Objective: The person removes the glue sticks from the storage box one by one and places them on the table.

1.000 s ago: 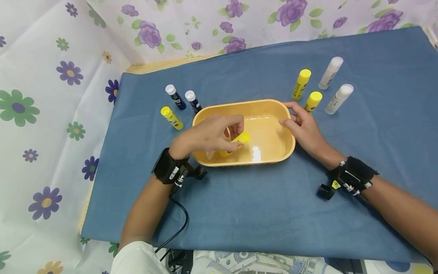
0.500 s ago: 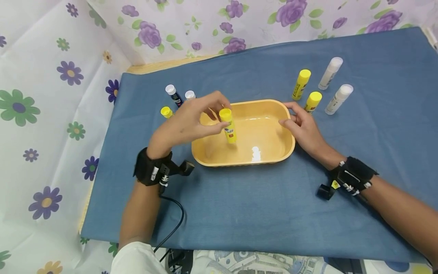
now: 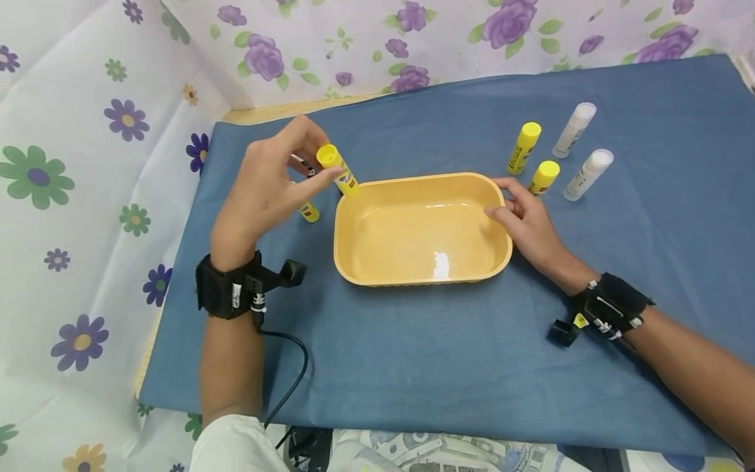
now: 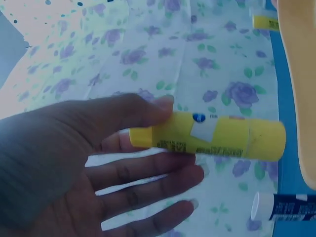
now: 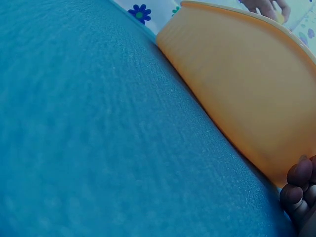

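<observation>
My left hand (image 3: pixel 268 180) pinches a yellow glue stick (image 3: pixel 338 170) between thumb and fingers, held tilted over the basin's far left corner. In the left wrist view this glue stick (image 4: pixel 217 136) lies across the thumb and index finger, the other fingers spread below. My right hand (image 3: pixel 527 219) grips the right end of the yellow plastic basin (image 3: pixel 436 229), thumb inside the rim. The right wrist view shows the basin's outer wall (image 5: pixel 237 74) with curled fingertips (image 5: pixel 300 173) against it. Behind the left hand, another yellow glue stick (image 3: pixel 309 212) is partly hidden.
Two yellow glue sticks, one farther back (image 3: pixel 523 147), and two white glue sticks, the nearer one (image 3: pixel 588 174), stand right of the basin. A dark blue, white-capped glue stick (image 4: pixel 286 206) shows in the left wrist view. Blue cloth (image 3: pixel 448 354) covers the table; flowered sheets (image 3: pixel 366 46) hang behind.
The left hand has lifted the yellow glue stick out of the basin and carried it left and away to the far left corner. The right hand stays on the basin.
</observation>
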The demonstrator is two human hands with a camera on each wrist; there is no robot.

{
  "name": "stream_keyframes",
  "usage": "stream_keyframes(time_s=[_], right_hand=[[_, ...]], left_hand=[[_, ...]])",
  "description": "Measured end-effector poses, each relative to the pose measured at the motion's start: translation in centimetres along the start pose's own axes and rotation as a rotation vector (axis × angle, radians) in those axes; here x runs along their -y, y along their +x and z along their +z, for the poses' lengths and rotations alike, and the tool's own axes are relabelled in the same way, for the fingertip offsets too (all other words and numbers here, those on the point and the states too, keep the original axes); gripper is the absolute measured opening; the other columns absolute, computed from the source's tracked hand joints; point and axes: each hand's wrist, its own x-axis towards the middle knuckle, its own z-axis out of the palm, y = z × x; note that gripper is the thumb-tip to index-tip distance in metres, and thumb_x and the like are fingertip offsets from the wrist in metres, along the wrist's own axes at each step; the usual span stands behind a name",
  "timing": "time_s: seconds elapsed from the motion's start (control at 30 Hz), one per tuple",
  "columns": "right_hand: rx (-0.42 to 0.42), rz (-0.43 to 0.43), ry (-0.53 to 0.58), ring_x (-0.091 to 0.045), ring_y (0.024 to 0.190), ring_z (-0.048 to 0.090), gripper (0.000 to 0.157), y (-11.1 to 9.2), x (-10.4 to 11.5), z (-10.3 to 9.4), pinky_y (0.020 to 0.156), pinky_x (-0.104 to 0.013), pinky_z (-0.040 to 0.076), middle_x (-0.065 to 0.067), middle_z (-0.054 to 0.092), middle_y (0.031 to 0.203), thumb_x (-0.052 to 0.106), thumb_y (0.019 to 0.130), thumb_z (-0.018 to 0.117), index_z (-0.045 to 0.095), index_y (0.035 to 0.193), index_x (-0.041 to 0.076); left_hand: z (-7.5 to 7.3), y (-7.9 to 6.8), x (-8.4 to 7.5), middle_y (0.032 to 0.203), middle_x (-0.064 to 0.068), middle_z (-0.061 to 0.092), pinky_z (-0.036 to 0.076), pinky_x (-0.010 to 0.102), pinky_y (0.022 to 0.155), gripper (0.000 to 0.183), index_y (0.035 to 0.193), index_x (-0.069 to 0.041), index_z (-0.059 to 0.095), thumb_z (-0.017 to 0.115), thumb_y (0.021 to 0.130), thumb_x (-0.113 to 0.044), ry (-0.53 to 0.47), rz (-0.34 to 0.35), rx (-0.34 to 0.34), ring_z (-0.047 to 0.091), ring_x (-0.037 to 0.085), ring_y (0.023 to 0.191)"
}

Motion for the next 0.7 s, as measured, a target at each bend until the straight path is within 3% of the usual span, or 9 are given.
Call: stream_keyframes(time_s=[0.23,0.43,0.53,0.7], right_hand=[[0.002,0.014,-0.007,-0.023,0.045,0.060,0.038,-0.1,0.2,0.1,0.039,-0.026,0.044,-0.020,0.060,0.064,0.010,0.098,0.053,0.052,0.136,0.007],[-0.004,0.000,0.031,-0.021,0.044,0.061,0.034,0.1,0.4,0.0,0.040,-0.024,0.046,-0.018,0.062,0.063,0.001,0.095,0.052,0.054,0.130,0.000],[-0.050,0.000,0.006,-0.020,0.038,0.055,0.031,0.1,0.5,-0.3,0.037,-0.023,0.043,-0.017,0.054,0.055,-0.004,0.092,0.052,0.057,0.123,-0.003],[-0.119,0.051,-0.100,-0.014,0.031,0.042,0.025,0.3,1.0,-0.9,0.033,-0.023,0.035,-0.006,0.043,0.046,-0.002,0.090,0.050,0.062,0.113,-0.002]], left_hand=[[0.6,-0.1,1.0,0.090,0.005,0.068,0.044,0.033,0.069,0.035,0.106,-0.008,0.056,0.070,0.089,-0.035,0.196,-0.144,0.023,0.063,0.018,0.080],[0.7,-0.5,1.7,0.087,0.007,0.068,0.041,0.035,0.064,0.033,0.105,-0.009,0.056,0.072,0.088,-0.032,0.241,-0.190,0.030,0.061,0.020,0.077],[0.9,-0.3,2.0,0.088,0.008,0.068,0.042,0.036,0.065,0.033,0.105,-0.009,0.056,0.073,0.088,-0.031,0.244,-0.208,0.076,0.060,0.021,0.078],[1.7,0.1,2.3,0.093,0.009,0.067,0.046,0.038,0.070,0.032,0.104,-0.009,0.055,0.074,0.087,-0.028,0.230,-0.235,0.201,0.060,0.023,0.082]])
